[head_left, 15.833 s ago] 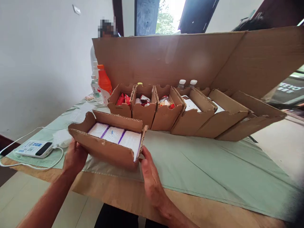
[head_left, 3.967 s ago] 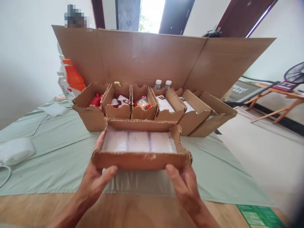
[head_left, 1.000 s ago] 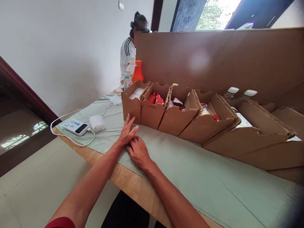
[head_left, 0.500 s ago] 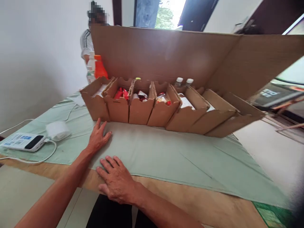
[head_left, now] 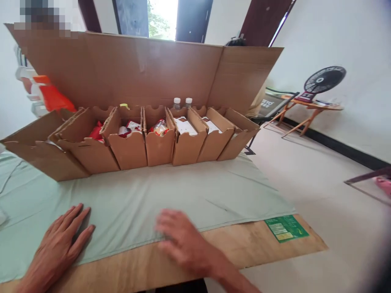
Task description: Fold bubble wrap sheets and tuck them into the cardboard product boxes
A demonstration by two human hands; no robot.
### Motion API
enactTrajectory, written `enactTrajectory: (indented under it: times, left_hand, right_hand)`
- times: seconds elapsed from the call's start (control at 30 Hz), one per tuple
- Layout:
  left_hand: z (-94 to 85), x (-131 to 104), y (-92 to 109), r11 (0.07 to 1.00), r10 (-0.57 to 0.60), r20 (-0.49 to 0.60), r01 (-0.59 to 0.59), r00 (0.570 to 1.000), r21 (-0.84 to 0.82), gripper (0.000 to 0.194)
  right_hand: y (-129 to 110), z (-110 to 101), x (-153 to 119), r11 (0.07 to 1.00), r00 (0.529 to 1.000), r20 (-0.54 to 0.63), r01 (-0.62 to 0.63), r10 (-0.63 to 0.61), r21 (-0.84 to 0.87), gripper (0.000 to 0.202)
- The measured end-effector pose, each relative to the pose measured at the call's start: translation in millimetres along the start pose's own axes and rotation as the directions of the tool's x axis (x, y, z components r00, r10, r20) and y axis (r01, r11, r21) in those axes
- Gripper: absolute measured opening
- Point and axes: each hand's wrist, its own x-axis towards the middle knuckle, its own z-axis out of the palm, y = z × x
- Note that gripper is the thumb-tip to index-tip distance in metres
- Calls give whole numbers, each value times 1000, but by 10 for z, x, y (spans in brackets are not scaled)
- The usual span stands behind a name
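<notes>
My left hand lies flat on the pale green cloth, its fingers spread and nothing in them. To its right, my right hand is at the cloth's front edge, blurred by motion. Its fingers look stretched out and hold nothing that I can see. Beyond both hands stands a row of several cardboard bins, apart from my fingers. Red packets lie in one bin, and wrapped packets lie in another. White boxes show in bins further right.
A tall cardboard panel stands behind the bins. Two white-capped bottles and an orange bottle are behind the row. A green printed sheet lies on the wooden tabletop. A fan stands at the right; a person is behind the panel.
The view has turned to the right. My left hand has drawn back from the leftmost bin towards the front edge. My right hand has moved right, away from the left one.
</notes>
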Motion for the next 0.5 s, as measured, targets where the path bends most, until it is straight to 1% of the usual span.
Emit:
enactTrajectory:
  times: [0.03, 0.07, 0.1, 0.13, 0.17, 0.23, 0.27, 0.3, 0.33, 0.4, 0.43, 0.5]
  left_hand:
    - [21, -26, -38, 1000, -3, -2, 3, 1000, -15, 61]
    - [50, -49, -84, 999, -9, -3, 9, 1000, -35, 60]
    - [85, -70, -137, 998, -17, -4, 17, 1000, -58, 60]
    - [122, -88, -192, 996, -20, 0, 20, 1000, -84, 61]
    - [158, -101, -240, 993, -22, 1, 22, 1000, -113, 65]
    - [206, -92, -282, 987, -42, -7, 40, 999, -157, 75]
    - [212, -62, -255, 984, -72, -16, 68, 997, -166, 76]
    - [205, -10, -186, 980, -114, -29, 108, 993, -165, 75]
    - [187, 63, -73, 976, -155, -40, 147, 987, -158, 73]
    - [139, 265, 269, 974, -188, -45, 180, 981, -141, 74]
    - [122, 380, 476, 979, -155, -42, 148, 987, -143, 74]
    - [121, 598, 886, 990, -20, -31, 16, 999, -137, 63]
  right_hand:
    - [212, -164, -190, 980, 980, -84, -184, 178, -72, 39]
    - [413, -297, -390, 931, 937, -170, -332, 306, -154, 43]
    - [591, -390, -590, 870, 889, -245, -440, 387, -221, 46]
    - [736, -443, -781, 815, 850, -305, -510, 429, -274, 46]
    - [842, -458, -952, 775, 828, -345, -546, 442, -318, 46]
    - [943, -407, -1205, 727, 813, -389, -570, 433, -383, 47]
    - [946, -364, -1281, 714, 814, -396, -571, 425, -405, 47]
    - [930, -324, -1325, 704, 814, -398, -571, 422, -422, 48]
    - [904, -293, -1344, 696, 814, -396, -573, 425, -432, 48]
    - [852, -271, -1332, 692, 816, -383, -573, 433, -440, 48]
    - [834, -277, -1316, 693, 818, -376, -572, 436, -439, 48]
    - [817, -304, -1290, 698, 816, -372, -573, 442, -428, 48]
